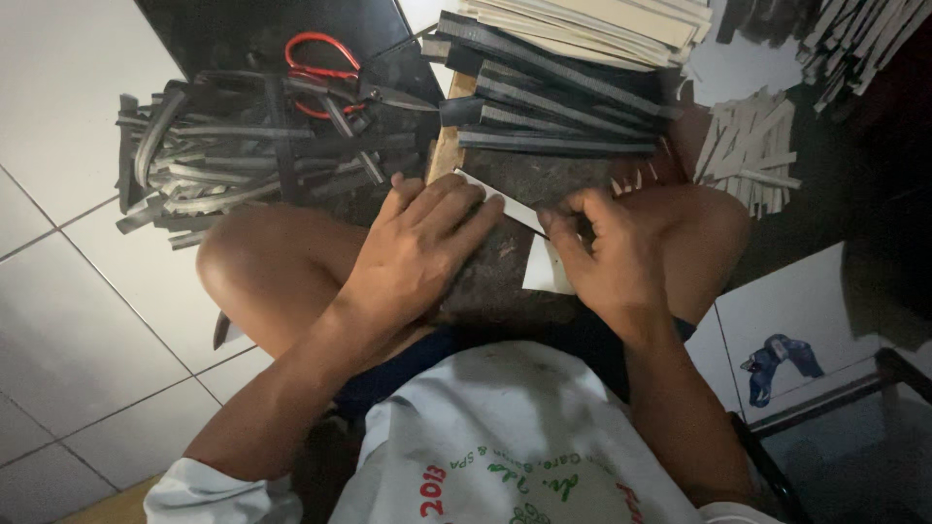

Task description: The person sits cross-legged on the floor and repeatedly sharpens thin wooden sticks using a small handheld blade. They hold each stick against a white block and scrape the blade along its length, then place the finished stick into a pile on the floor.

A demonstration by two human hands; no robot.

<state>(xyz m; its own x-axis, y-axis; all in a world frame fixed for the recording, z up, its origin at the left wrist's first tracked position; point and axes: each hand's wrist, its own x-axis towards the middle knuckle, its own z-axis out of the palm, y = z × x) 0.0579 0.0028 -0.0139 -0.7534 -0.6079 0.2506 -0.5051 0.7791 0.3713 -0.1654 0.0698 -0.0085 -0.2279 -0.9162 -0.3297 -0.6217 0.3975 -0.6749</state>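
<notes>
My left hand [419, 243] lies flat, fingers spread, pressing a thin white strip [513, 206] onto a dark worn board [505, 281] resting on my lap. My right hand [600, 254] is closed around a small dark tool, its tip at the strip's right end; the tool itself is mostly hidden by my fingers. A white sheet piece [546, 267] lies on the board under the right hand. My bare knees flank the board.
Red-handled scissors [325, 70] lie on a pile of dark cut strips [243, 160] at upper left. Stacked dark and pale strips [563, 87] sit ahead. More pale strips [748, 146] lie at upper right. White tiled floor [78, 291] surrounds; a blue object [782, 359] lies right.
</notes>
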